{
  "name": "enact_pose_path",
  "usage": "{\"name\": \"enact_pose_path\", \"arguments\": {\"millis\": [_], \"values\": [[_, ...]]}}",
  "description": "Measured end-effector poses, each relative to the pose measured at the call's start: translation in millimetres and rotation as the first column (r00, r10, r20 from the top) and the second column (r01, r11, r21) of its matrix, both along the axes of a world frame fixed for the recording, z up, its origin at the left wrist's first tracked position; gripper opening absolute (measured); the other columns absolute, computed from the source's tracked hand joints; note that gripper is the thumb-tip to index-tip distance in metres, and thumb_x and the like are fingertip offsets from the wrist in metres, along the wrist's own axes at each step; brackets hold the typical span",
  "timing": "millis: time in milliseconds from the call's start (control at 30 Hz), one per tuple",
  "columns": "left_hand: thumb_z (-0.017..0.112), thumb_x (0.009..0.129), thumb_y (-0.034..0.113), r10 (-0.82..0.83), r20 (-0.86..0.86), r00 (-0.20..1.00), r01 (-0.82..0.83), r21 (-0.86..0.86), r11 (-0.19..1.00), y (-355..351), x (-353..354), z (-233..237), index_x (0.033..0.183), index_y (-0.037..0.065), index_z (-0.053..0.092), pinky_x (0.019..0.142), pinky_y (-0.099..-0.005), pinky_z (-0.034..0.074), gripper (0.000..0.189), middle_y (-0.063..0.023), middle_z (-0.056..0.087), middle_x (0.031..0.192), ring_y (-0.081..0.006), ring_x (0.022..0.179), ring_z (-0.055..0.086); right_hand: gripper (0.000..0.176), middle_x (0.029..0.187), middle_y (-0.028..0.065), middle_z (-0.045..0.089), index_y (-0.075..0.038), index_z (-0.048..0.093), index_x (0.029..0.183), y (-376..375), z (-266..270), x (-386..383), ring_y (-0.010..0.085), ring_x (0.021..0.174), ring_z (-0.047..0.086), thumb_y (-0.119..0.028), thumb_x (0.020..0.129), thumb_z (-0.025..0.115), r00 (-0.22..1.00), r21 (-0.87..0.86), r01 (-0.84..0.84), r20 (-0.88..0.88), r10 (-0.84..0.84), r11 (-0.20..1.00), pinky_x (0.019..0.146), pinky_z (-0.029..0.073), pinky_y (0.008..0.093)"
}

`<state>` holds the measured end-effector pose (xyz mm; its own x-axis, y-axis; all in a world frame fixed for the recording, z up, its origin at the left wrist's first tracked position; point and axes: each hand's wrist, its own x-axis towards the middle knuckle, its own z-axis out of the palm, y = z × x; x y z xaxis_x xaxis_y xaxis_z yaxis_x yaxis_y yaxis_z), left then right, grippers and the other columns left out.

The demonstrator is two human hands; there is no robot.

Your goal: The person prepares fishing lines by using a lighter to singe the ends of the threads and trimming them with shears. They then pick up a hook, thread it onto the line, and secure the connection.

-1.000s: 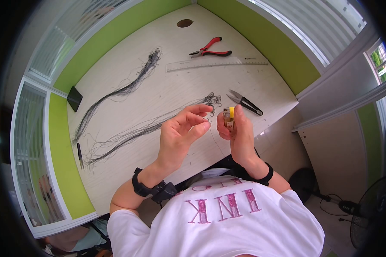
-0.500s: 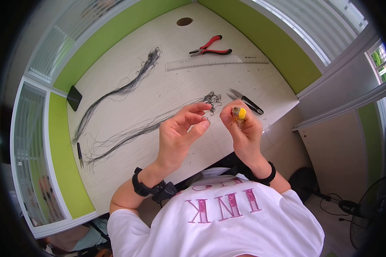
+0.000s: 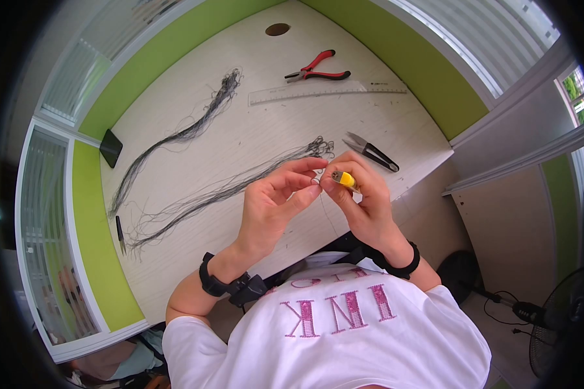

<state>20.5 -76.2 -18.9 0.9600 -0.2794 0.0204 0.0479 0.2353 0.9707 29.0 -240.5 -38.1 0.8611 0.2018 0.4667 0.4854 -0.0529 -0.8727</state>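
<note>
My left hand pinches a small dark ring-like hook between thumb and index finger, the other fingers loosely curled. Right beside it, my right hand is closed around a yellow lighter, whose metal end points toward the hook. A thin thread hangs below the fingertips. Behind my hands lies a bundle of dark strands with hooks at its upper right end, partly hidden by my fingers. A second such bundle lies farther left and back.
Black-handled snips lie right of my hands. Farther back are red-handled pliers and a clear ruler. Black tweezers and a dark phone-like object are at the left. Green partitions edge the desk.
My right hand has moved left, up to my left fingertips, and the lighter has tilted so that its metal end faces the hook. My left hand has barely moved.
</note>
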Motion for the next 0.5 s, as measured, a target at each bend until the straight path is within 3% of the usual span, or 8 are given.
{"name": "enact_pose_path", "arguments": {"millis": [167,233,433,500], "values": [[0.059,0.083,0.008,-0.056,-0.100,0.993,0.054,-0.022,0.998,1.6,2.9,1.0,0.091,-0.003,0.064,0.091,-0.0285,0.040,0.014,-0.0125,0.051,0.121,-0.0124,0.102,0.051,0.015,0.086,0.0090,0.054,0.001,0.057,0.092,-4.9,-5.4,7.2,0.0146,0.071,0.055,0.006,0.078,0.058,0.999,0.051,0.015,0.047,-0.017,0.999,0.056,0.043,0.0237],[0.058,0.085,0.010,-0.097,-0.094,0.991,0.092,-0.049,0.995,1.0,3.5,2.5,0.093,-0.004,0.063,0.091,-0.0281,0.040,0.017,-0.0123,0.050,0.124,-0.0119,0.101,0.051,0.021,0.085,0.0095,0.056,0.000,0.058,0.091,-9.1,-0.7,11.7,0.0176,0.070,0.055,0.009,0.072,0.060,0.967,-0.019,0.047,0.251,-0.040,0.999,0.055,0.044,0.0250],[0.055,0.087,0.011,-0.136,-0.138,0.981,0.128,-0.064,0.990,2.4,5.8,-1.5,0.095,-0.004,0.063,0.091,-0.0266,0.039,0.018,-0.0106,0.049,0.126,-0.0110,0.100,0.051,0.030,0.083,0.0093,0.057,-0.001,0.060,0.087,-12.4,-1.0,15.9,0.0202,0.067,0.057,0.009,0.059,0.064,0.932,-0.102,0.082,0.360,-0.040,0.991,0.054,0.045,0.0271],[0.055,0.087,0.010,-0.139,-0.145,0.980,0.130,-0.071,0.989,2.4,5.8,-1.0,0.095,-0.004,0.063,0.092,-0.0266,0.039,0.018,-0.0105,0.049,0.126,-0.0109,0.100,0.051,0.026,0.082,0.0095,0.056,-0.001,0.059,0.088,-12.9,-1.8,16.3,0.0197,0.068,0.057,0.009,0.064,0.064,0.930,-0.116,0.067,0.368,-0.020,0.991,0.056,0.045,0.0266]]}}
